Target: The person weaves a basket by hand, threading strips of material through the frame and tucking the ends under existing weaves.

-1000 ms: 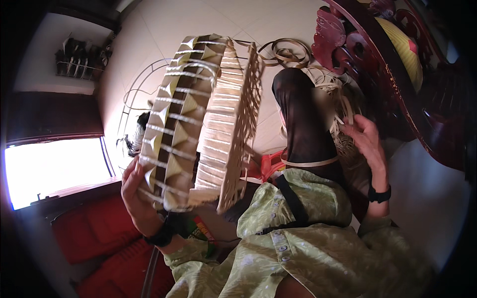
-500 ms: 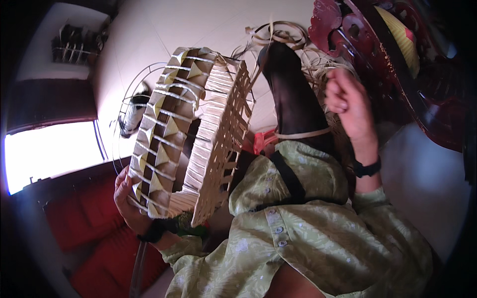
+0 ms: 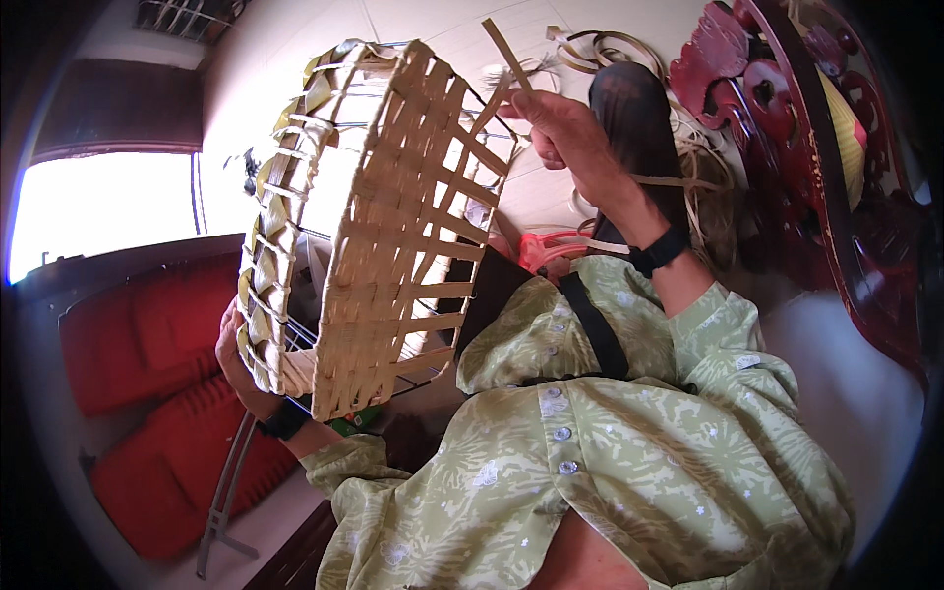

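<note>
Left hand (image 3: 239, 356) (mostly hidden) behind woven basket (image 3: 393, 236)

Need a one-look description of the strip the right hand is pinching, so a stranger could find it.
Start at the big woven basket held tilted on its side at centre-left, its open-weave base facing the camera. At its upper right edge the right hand pinches one flat tan strip. Unlike the loose curled strips on the floor behind, it is straight and sticks up diagonally from the fingers.

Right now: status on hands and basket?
Left hand grips woven basket at its lower rim. Right hand pinches a loose strip at the top edge. Nothing blocking.
</note>
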